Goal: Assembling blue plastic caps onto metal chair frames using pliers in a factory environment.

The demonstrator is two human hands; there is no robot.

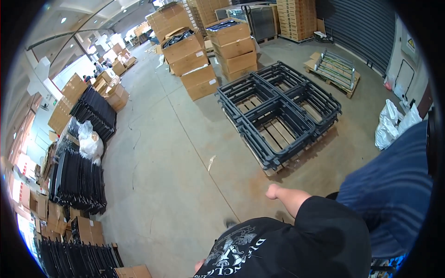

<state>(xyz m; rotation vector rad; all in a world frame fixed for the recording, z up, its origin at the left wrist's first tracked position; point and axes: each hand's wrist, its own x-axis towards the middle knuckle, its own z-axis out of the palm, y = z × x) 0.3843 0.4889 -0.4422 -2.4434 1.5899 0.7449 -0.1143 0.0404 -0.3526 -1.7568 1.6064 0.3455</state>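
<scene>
My right hand (pixel 272 191) hangs in front of my black T-shirt, with its fingers curled in and nothing visible in them. Nearest to it is a stack of dark grey rectangular metal frames (pixel 278 103) on a wooden pallet, a gap of floor between. Only a sliver of my left hand (pixel 199 265) shows past the shirt's lower left edge; its fingers are hidden.
A person in a blue striped shirt (pixel 389 190) stands close on my right. Cardboard boxes (pixel 199 82) are stacked ahead. Black frames (pixel 78 178) line the left side. White plastic bags (pixel 388 123) and a pallet with metal parts (pixel 334 69) lie to the right.
</scene>
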